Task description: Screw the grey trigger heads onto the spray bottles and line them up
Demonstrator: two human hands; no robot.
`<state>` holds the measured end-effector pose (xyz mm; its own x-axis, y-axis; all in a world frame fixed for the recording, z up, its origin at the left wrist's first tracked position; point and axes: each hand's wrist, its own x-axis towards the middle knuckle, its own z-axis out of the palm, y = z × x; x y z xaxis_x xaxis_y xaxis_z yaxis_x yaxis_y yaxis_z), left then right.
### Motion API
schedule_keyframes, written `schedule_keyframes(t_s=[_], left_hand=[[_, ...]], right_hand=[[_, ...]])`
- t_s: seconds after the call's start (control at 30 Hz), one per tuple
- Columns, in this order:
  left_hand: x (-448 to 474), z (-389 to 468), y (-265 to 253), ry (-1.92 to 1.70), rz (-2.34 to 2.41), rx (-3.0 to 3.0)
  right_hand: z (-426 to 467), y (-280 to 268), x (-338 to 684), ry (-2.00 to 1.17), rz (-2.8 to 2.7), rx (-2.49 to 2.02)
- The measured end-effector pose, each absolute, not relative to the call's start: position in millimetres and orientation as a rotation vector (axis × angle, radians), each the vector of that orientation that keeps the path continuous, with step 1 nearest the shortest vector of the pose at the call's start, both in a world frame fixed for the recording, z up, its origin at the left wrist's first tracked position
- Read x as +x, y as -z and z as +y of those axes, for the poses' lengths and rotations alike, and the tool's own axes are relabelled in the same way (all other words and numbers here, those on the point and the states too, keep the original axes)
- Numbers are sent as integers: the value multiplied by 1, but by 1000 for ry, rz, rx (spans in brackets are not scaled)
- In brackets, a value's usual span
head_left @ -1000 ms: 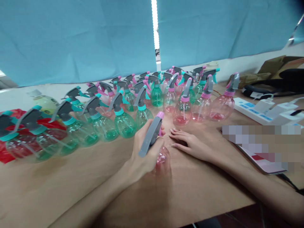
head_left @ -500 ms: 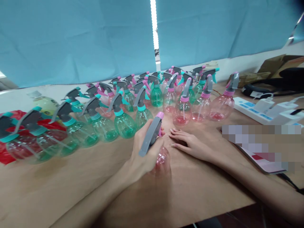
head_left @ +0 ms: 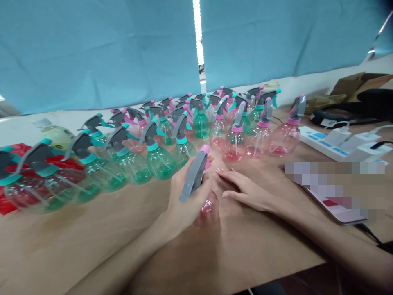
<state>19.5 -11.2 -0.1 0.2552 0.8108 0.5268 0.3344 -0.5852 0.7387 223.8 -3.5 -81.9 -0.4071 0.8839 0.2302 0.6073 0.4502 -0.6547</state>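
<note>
between bottle rows [head_left: 160, 163] and table edge [head_left: 276, 275], hands [head_left: 182, 205] [head_left: 247, 191]

2 broad blue curtains [head_left: 98, 53] flank a narrow bright gap [head_left: 198, 37] above white wall [head_left: 321, 82].

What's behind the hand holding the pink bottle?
Behind the left hand stands a green spray bottle with a gray top. The hand hides part of its bottom.

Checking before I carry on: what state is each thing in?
Held pink bottle: gripped, spray head on
Left hand: closed around it
Right hand: open, holding nothing visible
Green bottles: standing, spray heads on
Pink bottles at right: same
Yellowish bottle: capped
Power strip: plugs inserted
Flat device: unreadable
</note>
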Motion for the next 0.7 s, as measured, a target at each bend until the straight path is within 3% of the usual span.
schedule_keyframes(t_s=[0.47,0.7], left_hand=[[29,-3,2,-1343,948,1970],[52,14,5,-1423,949,1947]], right_hand=[[-26,51,201,-709,-2054,-956],[-26,41,184,-521,-1903,-907]])
